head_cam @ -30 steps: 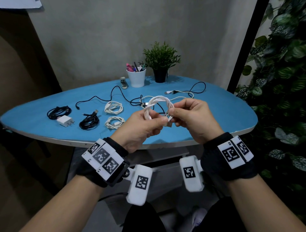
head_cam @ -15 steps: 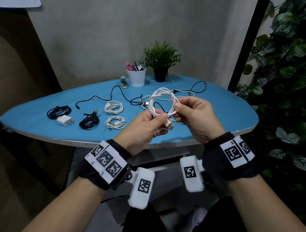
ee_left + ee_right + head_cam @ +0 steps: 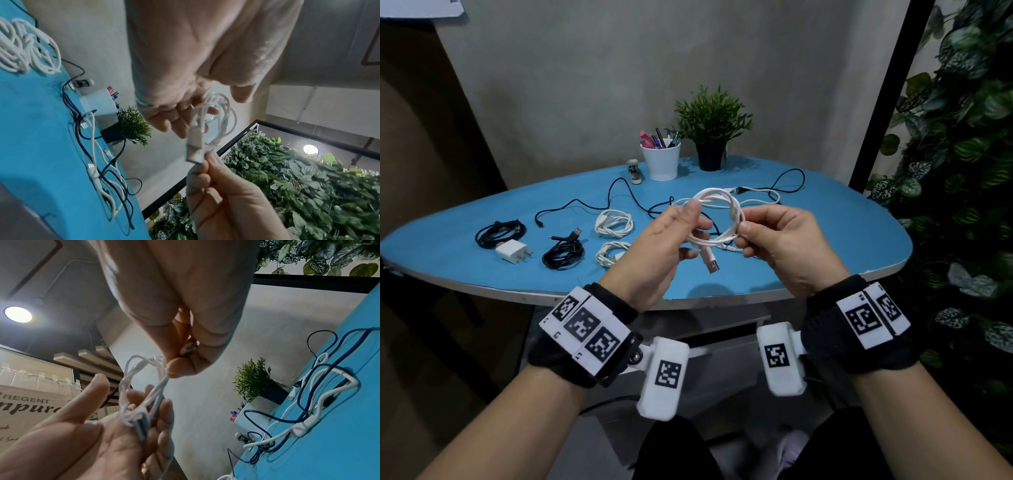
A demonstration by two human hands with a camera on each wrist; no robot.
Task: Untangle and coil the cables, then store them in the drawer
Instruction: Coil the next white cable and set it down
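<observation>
Since the frame 0.5 s ago, left hand (image 3: 666, 248) has loosened — fingers now spread and nearly straight, where they were curled round the coil. Its fingers pass through the loop of the coiled white USB cable (image 3: 722, 219), which hangs on them; thumb tip raised beside the top of the coil. Right hand (image 3: 782, 248) pinches the right side of the coil between thumb and curled fingers; the right wrist view shows the strands nipped at the fingertips (image 3: 179, 368). Silver USB-A plug (image 3: 711, 264) dangles below the coil, between both hands, tip down. Coil is held in the air above the near edge of the blue oval tabletop (image 3: 842, 240), touching nothing else.

On the tabletop, left half — 2 coiled black cables: 1 at far left (image 3: 500, 233), 1 further right (image 3: 563, 251) with plugs sticking up. White wall charger block (image 3: 513, 251) lies between them. 2 coiled white cables sit right of those, 1 behind (image 3: 614, 223), 1 in front (image 3: 610, 254), partly hidden by the left hand.

Behind the hands, loose black cable (image 3: 619, 192) and loose white cable (image 3: 760, 195) still lie tangled across the middle and right of the top.

Far edge: white cup of pens (image 3: 661, 163), small potted green plant (image 3: 711, 130), small grey stapler-like object (image 3: 634, 171) — identity unclear. Drawer front (image 3: 722, 334), partly visible under the table.
</observation>
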